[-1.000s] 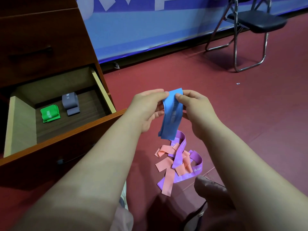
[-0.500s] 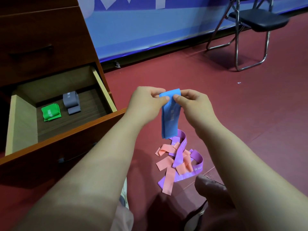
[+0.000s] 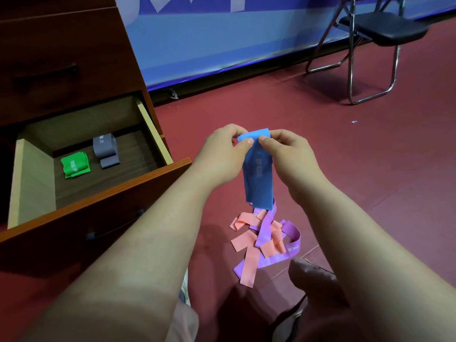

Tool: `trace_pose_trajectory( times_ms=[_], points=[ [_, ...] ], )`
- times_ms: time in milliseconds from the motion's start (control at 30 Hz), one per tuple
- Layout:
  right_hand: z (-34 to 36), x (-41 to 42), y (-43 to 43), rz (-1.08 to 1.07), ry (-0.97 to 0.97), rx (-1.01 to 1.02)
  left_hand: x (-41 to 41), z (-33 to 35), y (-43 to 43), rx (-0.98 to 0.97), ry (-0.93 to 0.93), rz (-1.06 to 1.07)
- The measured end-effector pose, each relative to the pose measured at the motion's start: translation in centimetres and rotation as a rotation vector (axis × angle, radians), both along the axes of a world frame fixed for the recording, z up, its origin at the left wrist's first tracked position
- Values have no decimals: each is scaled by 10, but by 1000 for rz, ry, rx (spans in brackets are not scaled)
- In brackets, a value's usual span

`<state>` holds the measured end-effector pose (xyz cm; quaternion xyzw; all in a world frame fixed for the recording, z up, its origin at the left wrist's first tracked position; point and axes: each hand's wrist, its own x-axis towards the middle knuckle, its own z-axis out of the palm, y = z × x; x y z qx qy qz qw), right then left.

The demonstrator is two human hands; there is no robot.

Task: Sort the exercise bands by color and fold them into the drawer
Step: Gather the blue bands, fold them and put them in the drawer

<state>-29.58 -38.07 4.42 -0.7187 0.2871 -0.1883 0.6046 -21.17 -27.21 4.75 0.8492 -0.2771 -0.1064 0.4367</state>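
Both hands hold a blue band [image 3: 258,178] in the air above the floor. My left hand [image 3: 223,154] and my right hand [image 3: 287,156] pinch its top end, which is curled into a small roll; the rest hangs down. Below it on the red floor lie a purple band [image 3: 291,248] and a pink band [image 3: 248,257], tangled together. To the left stands the open wooden drawer [image 3: 158,134], and inside it lie a folded green band [image 3: 74,165] and a folded grey band [image 3: 106,150].
The dark wooden cabinet [image 3: 64,58] with a shut upper drawer rises at left. A blue banner [image 3: 222,40] runs along the far wall. A black folding chair [image 3: 377,33] stands at the back right. My knee [image 3: 313,277] shows at the bottom.
The hands have rolled the blue band's top end over, so the hanging part is shorter. The bands on the floor and in the drawer have not moved.
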Motion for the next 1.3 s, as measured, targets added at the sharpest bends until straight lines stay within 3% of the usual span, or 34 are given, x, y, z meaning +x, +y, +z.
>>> trace_pose_trajectory(
  times_ms=[400,600,1000,1300],
  points=[
    [-3,2,-3,-73,-15,53,0,1,2,-1,-1,-22],
    [-6,1,-1,104,19,25,-1,4,2,-41,16,-45],
    [-7,1,-4,187,104,110,3,4,-2,-303,121,25],
    [-10,1,-2,246,50,127,2,8,-4,-422,229,28]
  ],
)
